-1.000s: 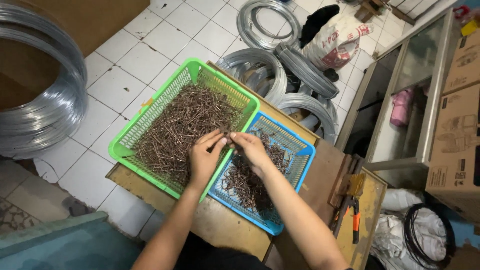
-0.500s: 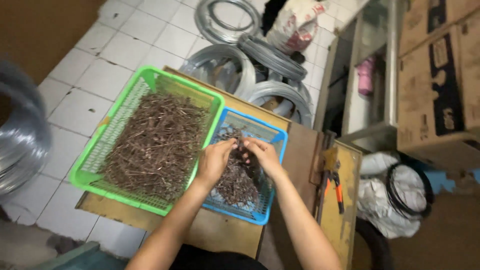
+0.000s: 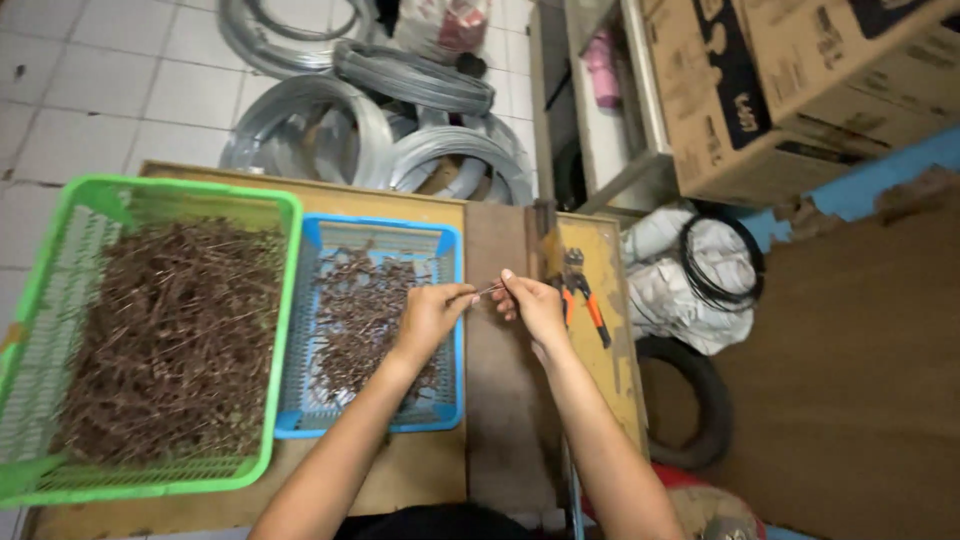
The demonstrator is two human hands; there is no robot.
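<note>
Wooden table (image 3: pixel 505 400): seen from above, carrying two baskets side by side and a tool at its right edge.

Cardboard boxes (image 3: pixel 790 80): stacked beyond the table's far right corner, brown, with dark printed panels on their sides; the print is not recorded.

Wire coils (image 3: pixel 400 130): grey, piled on the tiled floor past the far edge of the table.

Green basket (image 3: pixel 285 330): at the left end of the table, heaped with brown wire pieces.

Blue basket (image 3: pixel 452 330): just right of the green one, their rims touching or nearly so, part filled with similar pieces.

White sack (image 3: pixel 665 290): on the floor off the right edge, a black loop of cable lying on it.

Left hand (image 3: pixel 430 315): over the right rim of the blue basket, fingers pinched on the left end of a thin wire piece.

Right hand (image 3: pixel 533 305): over bare board right of the blue basket, fingertips closed on the other end.

Pliers (image 3: pixel 580 290): orange-handled, lying near the right edge, just beyond the right hand.

Wire piece (image 3: pixel 488 291): held between both hands, long axis running left to right, roughly level; each hand is equally near, one at each end.
</note>
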